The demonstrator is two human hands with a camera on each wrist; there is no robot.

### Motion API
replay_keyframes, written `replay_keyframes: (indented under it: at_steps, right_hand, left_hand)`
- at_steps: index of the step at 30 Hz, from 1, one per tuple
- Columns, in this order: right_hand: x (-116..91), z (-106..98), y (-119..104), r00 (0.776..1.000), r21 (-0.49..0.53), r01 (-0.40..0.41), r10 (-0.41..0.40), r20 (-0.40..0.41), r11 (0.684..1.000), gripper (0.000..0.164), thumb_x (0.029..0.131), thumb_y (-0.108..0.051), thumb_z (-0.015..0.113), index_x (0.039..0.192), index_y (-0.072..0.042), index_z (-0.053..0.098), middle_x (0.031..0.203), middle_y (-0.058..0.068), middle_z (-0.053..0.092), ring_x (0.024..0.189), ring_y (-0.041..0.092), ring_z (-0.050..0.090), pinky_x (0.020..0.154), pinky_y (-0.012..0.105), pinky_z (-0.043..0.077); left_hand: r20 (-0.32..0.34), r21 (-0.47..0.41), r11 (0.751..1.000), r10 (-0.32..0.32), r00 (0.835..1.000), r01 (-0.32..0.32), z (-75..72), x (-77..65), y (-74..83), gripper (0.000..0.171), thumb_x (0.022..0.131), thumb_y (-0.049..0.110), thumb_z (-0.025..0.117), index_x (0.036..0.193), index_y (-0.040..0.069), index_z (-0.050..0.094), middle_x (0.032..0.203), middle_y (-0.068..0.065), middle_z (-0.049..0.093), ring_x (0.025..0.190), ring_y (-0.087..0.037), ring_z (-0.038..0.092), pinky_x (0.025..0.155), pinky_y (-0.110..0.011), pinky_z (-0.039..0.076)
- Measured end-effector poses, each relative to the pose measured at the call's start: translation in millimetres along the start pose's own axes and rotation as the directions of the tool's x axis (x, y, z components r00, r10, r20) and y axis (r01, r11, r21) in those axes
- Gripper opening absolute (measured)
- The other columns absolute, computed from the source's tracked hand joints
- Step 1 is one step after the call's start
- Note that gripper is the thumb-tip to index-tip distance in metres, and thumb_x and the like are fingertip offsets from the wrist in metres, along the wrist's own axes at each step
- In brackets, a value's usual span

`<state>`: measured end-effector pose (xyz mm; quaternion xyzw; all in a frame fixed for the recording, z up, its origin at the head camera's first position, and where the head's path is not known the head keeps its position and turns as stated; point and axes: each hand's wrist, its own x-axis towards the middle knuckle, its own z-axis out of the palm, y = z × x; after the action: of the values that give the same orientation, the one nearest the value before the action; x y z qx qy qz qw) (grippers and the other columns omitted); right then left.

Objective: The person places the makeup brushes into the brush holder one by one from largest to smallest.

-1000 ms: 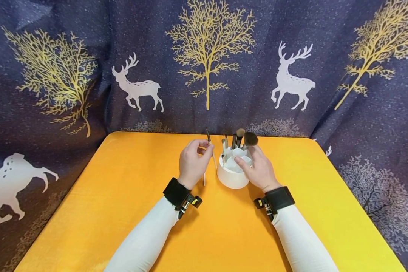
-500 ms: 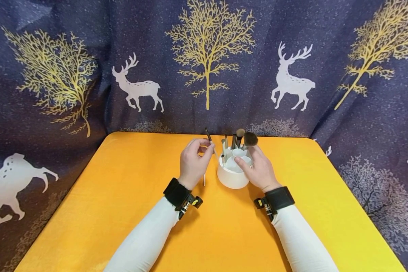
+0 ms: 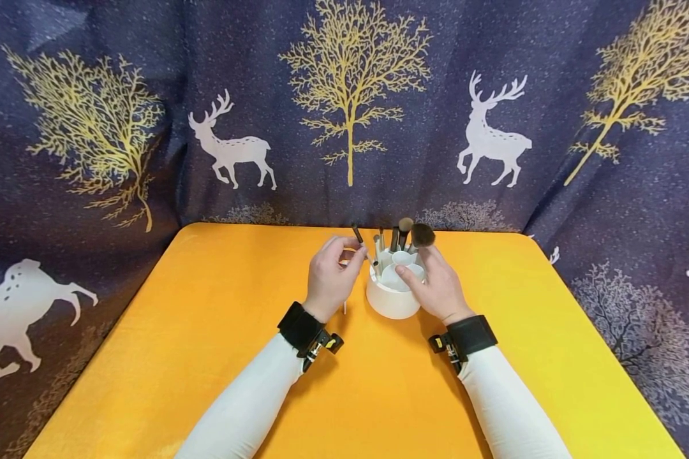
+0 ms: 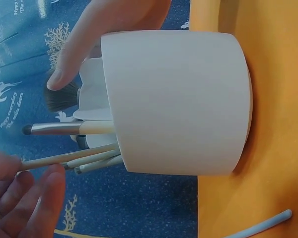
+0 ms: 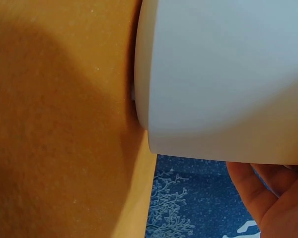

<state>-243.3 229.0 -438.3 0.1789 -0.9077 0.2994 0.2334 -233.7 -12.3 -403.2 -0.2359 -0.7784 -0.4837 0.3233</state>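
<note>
My left hand (image 3: 332, 275) pinches a thin makeup brush (image 3: 358, 233) between thumb and fingertips, its dark tip up. In the left wrist view the brush's pale handle (image 4: 69, 157) slants down past the rim of the white brush holder (image 3: 394, 300). How deep its end reaches is hidden. My right hand (image 3: 439, 285) grips the holder's right side, thumb over the rim and fingers outside. Several other makeup brushes stand in the holder, among them a large fluffy brush (image 3: 423, 234) by my right fingers and a short brush (image 4: 64, 129) near the front.
Another pale stick-like handle (image 4: 265, 226) lies on the orange tabletop (image 3: 218, 306), left of the holder and partly hidden behind my left hand in the head view. A dark curtain (image 3: 321, 127) with deer and trees hangs behind the table's back edge.
My left hand has moved slightly right, bringing the brush's lower end from beside the holder to inside its rim. My right hand and the holder have stayed put.
</note>
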Motion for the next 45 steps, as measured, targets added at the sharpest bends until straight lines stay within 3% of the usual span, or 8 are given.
replay_keyframes:
  at_steps: [6,10,17,25,33,39,45]
  right_hand:
    - [0.3,-0.2,-0.2,1.000,0.001,-0.005,0.005,0.002,1.000,0.071,0.094,-0.060,0.054,0.150,-0.019,0.040,0.139,0.004,0.050,0.119,0.029,0.054,0.090,0.055,0.046]
    - [0.0,-0.6,-0.6,1.000,0.008,-0.006,0.006,0.005,1.000,0.071,0.094,-0.060,0.054,0.151,-0.020,0.039,0.139,0.004,0.050,0.120,0.028,0.053,0.091,0.054,0.046]
    - [-1.9,-0.9,-1.0,1.000,0.012,-0.011,0.011,0.008,1.000,0.072,0.094,-0.059,0.054,0.151,-0.020,0.038,0.140,0.005,0.050,0.120,0.029,0.053,0.092,0.054,0.046]
    - [-0.3,-0.5,-0.4,1.000,0.005,-0.001,0.001,0.018,1.000,0.068,0.094,-0.059,0.054,0.149,-0.019,0.041,0.137,0.005,0.051,0.120,0.028,0.053,0.091,0.055,0.046]
    - [-0.5,-1.9,-1.7,1.000,0.011,-0.006,0.006,0.014,1.000,0.067,0.094,-0.059,0.054,0.148,-0.021,0.042,0.137,0.003,0.050,0.120,0.028,0.053,0.089,0.056,0.046]
    - [0.3,-2.2,-1.1,1.000,0.006,-0.012,0.011,0.016,1.000,0.066,0.094,-0.059,0.054,0.148,-0.022,0.042,0.137,0.003,0.050,0.120,0.028,0.053,0.090,0.056,0.046]
    - [1.1,-1.3,0.2,1.000,0.001,-0.007,0.007,0.014,1.000,0.066,0.094,-0.059,0.054,0.147,-0.021,0.042,0.137,0.004,0.051,0.119,0.028,0.053,0.090,0.055,0.046]
  left_hand:
    - [0.042,0.005,1.000,0.001,0.999,-0.001,1.6,-1.4,-0.2,0.013,0.097,0.024,0.064,0.108,0.016,0.066,0.097,0.008,0.061,0.082,-0.001,0.060,0.061,-0.019,0.050]
    - [0.085,0.023,1.000,-0.002,0.996,0.000,2.4,-2.5,-1.0,0.026,0.101,0.029,0.058,0.120,0.013,0.066,0.106,0.006,0.065,0.089,-0.003,0.061,0.065,-0.019,0.051]
    - [0.167,0.069,0.997,-0.034,0.985,0.023,2.2,-4.0,-5.5,0.050,0.108,0.042,0.032,0.143,0.010,0.050,0.136,-0.001,0.058,0.118,-0.009,0.054,0.090,-0.031,0.048]
    - [0.156,0.064,0.988,-0.149,0.977,0.140,-2.2,-5.3,-15.6,0.053,0.109,0.045,0.024,0.138,0.013,0.055,0.130,0.000,0.060,0.118,-0.009,0.053,0.096,-0.034,0.044]
    - [0.158,0.098,0.951,-0.307,0.938,0.295,-1.5,-8.2,-30.5,0.058,0.107,0.053,0.026,0.132,0.012,0.058,0.124,-0.002,0.060,0.114,-0.016,0.055,0.095,-0.039,0.044]
    - [0.150,0.155,0.929,-0.357,0.922,0.335,0.3,-8.3,-38.3,0.055,0.106,0.053,0.028,0.124,0.011,0.059,0.107,0.000,0.060,0.102,-0.015,0.057,0.089,-0.039,0.046]
    - [0.158,0.203,0.907,-0.403,0.902,0.370,1.7,-11.4,-46.6,0.053,0.105,0.055,0.033,0.121,0.013,0.061,0.109,-0.001,0.060,0.097,-0.015,0.057,0.085,-0.038,0.046]
